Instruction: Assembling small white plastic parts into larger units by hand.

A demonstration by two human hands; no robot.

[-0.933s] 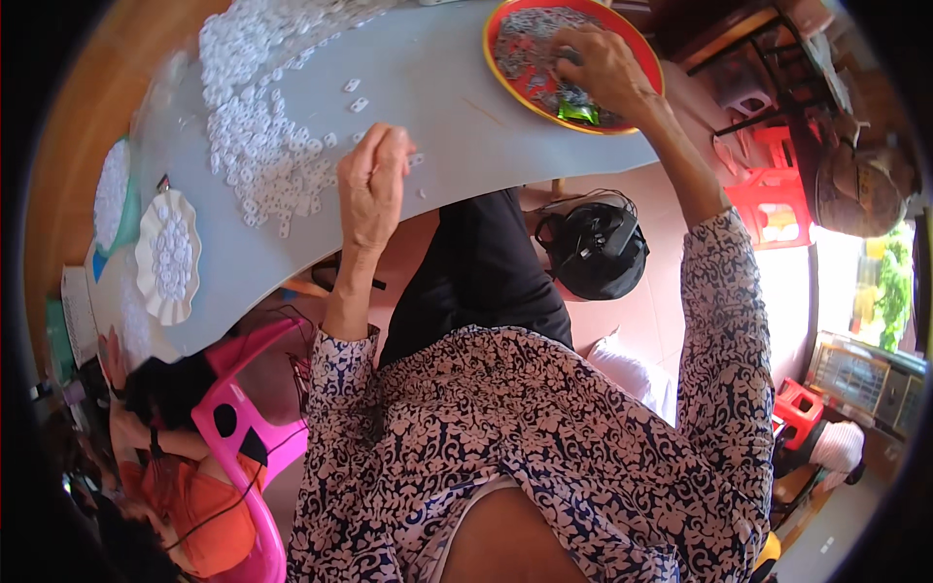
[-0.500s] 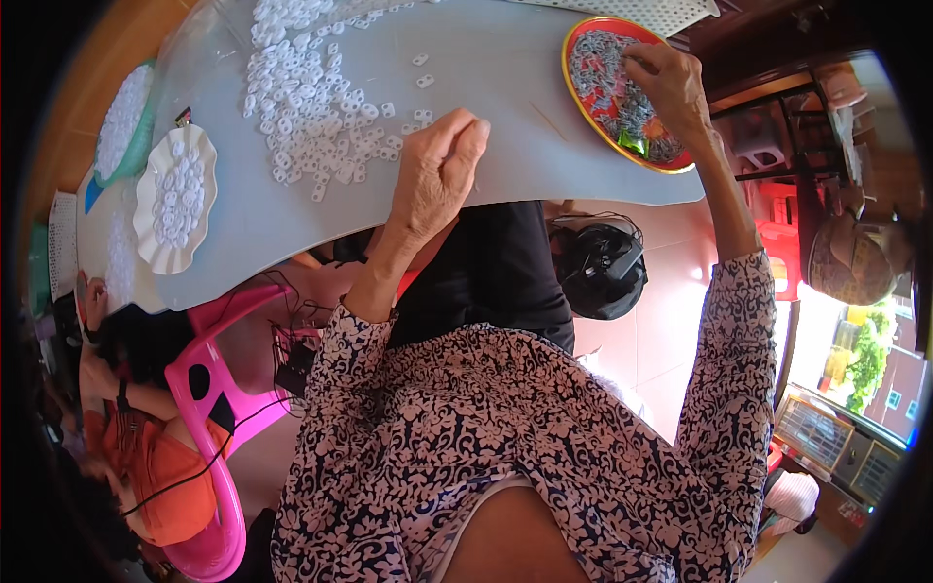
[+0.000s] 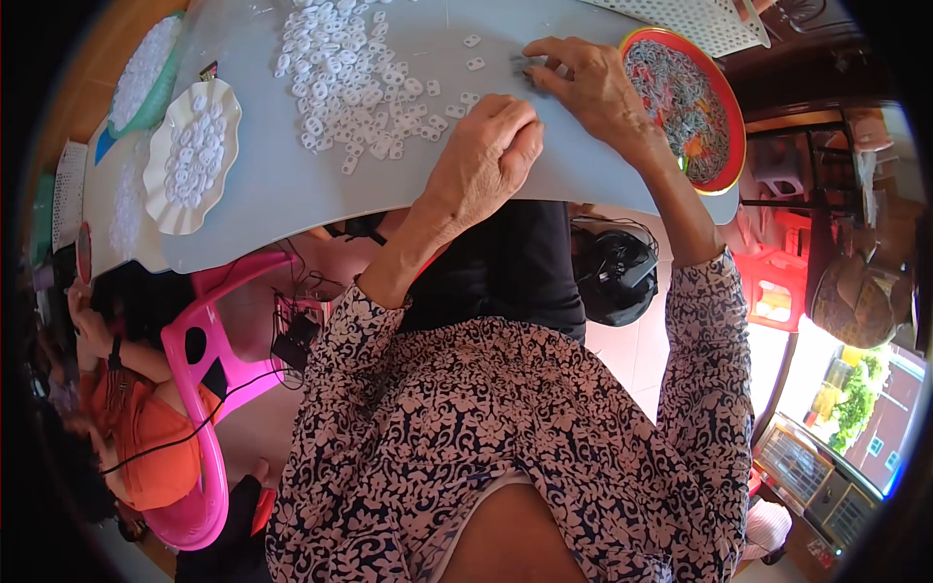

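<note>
My left hand (image 3: 486, 160) is closed above the near edge of the grey table (image 3: 292, 209), thumb pressed against curled fingers. Whatever it holds is hidden. My right hand (image 3: 591, 89) hovers low over the tabletop with its fingers bent and apart. A few small grey bits (image 3: 521, 66), blurred, show by its fingertips. Just right of that hand is a round red plate with a yellow rim (image 3: 736, 107), filled with thin grey metal-looking pieces (image 3: 680, 83). Small white plastic pieces with holes (image 3: 355, 87) lie heaped left of my hands, and two loose ones (image 3: 474, 64) lie near my right fingertips.
A wavy-edged white dish (image 3: 231, 146) and a green basket (image 3: 178, 49), both with white pieces, stand at the left. A perforated white tray (image 3: 700, 24) is at the far right. Someone in orange (image 3: 160, 447) sits by a pink chair (image 3: 209, 457). A black bag (image 3: 617, 277) is below the table.
My right hand has moved left, from the red plate to the tabletop, and its fingers have spread. Small grey bits now show by its fingertips. My left hand stays closed.
</note>
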